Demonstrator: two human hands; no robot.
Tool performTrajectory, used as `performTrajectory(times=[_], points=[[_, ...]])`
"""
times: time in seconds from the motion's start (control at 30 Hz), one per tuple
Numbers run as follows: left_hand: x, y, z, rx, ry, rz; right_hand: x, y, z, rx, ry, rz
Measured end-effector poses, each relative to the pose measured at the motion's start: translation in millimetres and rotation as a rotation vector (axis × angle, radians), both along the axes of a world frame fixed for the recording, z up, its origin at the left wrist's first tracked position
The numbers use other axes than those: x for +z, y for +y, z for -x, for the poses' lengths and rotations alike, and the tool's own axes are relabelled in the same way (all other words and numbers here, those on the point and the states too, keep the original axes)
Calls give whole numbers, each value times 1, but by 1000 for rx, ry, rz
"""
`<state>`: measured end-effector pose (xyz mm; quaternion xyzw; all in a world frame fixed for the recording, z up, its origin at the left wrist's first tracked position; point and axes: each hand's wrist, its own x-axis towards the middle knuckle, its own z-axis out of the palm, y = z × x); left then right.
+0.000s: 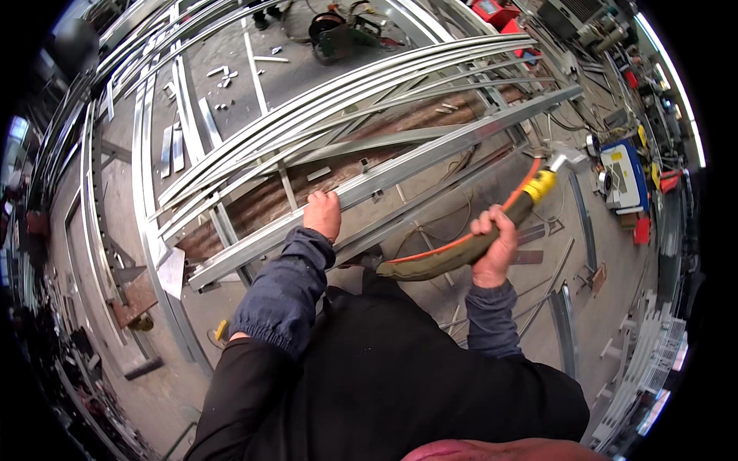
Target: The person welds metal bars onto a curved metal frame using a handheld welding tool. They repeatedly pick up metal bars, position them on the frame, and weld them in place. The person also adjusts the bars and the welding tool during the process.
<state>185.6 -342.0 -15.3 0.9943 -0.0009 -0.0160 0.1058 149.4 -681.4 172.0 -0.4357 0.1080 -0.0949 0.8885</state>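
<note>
My left hand (pixel 323 213), fingers curled, grips the near edge of a long silver metal beam (pixel 430 152). The beam slants from lower left to upper right across a frame in front of me. My right hand (pixel 496 247) is wrapped around the olive sleeve of a hose-like tool (pixel 453 258), held off to the right. An orange line runs along that sleeve. Toward its far end sit a yellow collar (pixel 540 186) and a slightly blurred silver head (pixel 567 158); I cannot tell its exact kind. The sleeve's near end reaches in front of my body.
Several long metal strips (pixel 361 75) lie beyond the beam. A rusty-brown board (pixel 265 201) is beneath them. At right stands a blue-and-white case (pixel 624 175). A cable reel (pixel 329 29) is on the far floor, and white paper (pixel 171 270) hangs at left.
</note>
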Motion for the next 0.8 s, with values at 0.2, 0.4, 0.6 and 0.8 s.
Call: performTrajectory(times=[0.2, 0.4, 0.6, 0.8], points=[[-7, -9, 1, 49, -76, -106, 101, -60, 7, 260, -259, 65], [-11, -5, 2, 66, -124, -116, 149, -49, -79, 492, -351, 360], [15, -10, 3, 89, -31, -33, 140, -18, -248, 897, -137, 766], [18, -16, 1, 127, -17, -86, 49, 36, -357, 1090, -456, 1366]])
